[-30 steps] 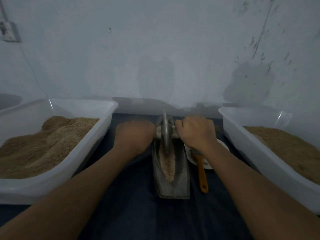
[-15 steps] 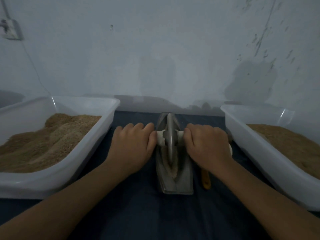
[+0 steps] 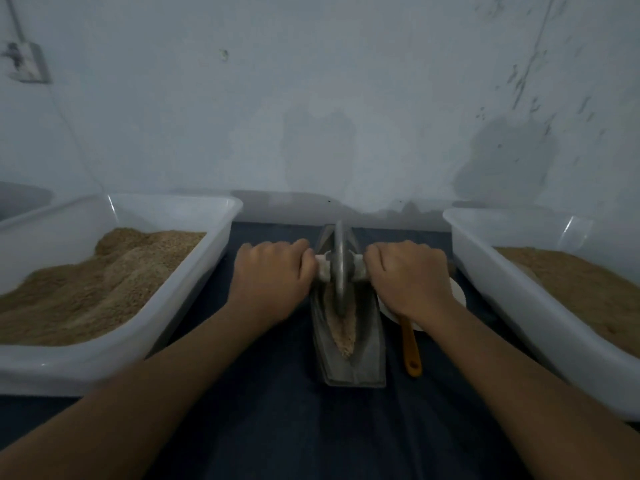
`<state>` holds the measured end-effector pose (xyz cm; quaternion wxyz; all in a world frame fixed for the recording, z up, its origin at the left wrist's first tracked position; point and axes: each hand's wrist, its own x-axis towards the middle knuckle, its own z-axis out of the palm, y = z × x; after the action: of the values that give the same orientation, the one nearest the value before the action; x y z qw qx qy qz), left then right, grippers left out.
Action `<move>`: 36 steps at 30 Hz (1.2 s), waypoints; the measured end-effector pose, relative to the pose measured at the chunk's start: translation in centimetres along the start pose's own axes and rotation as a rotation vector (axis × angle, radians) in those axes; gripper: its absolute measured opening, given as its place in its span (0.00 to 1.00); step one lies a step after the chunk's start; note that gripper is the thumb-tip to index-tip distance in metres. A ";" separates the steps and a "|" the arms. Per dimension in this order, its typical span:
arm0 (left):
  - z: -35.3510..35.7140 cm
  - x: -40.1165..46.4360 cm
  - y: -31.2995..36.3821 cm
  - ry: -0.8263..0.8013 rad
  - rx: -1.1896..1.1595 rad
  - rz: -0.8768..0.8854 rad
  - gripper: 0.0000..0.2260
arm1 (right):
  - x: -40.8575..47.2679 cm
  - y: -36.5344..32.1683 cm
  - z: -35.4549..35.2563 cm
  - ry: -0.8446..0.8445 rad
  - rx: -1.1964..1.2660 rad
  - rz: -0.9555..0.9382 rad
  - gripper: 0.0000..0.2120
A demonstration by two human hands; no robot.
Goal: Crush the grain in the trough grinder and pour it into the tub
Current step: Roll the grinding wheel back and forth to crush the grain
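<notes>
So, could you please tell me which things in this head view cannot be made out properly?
- Axle handles of the grinding wheel: wrapped by the left hand and right hand.
- White dish and the head of the orange-handled tool: behind the right wrist.
- Right tub: cut off by the frame edge.
- Wall fitting: blurred.

Trough grinder (image 3: 349,362): dull grey metal, matt, smooth. Wheel (image 3: 338,265): same metal, pale axle handles. Grain (image 3: 344,332) in trough: coarse, tan. Tubs at 9 o'clock (image 3: 194,268) and 3 o'clock (image 3: 502,289): translucent white plastic, glossy. Cloth (image 3: 277,427) underneath: dark blue, matt. Wall (image 3: 346,98): chalky, stained.
</notes>
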<state>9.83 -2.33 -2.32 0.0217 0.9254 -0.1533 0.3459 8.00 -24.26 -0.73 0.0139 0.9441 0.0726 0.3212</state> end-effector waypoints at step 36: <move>-3.0 -5.1 0.6 0.098 0.046 0.032 0.12 | -3.8 -0.7 -1.6 0.196 0.089 -0.086 0.15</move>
<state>4.10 -1.06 -3.43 0.0024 0.9051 -0.1587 0.3944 3.94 -24.14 -1.82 -0.0217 0.9040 0.1281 0.4073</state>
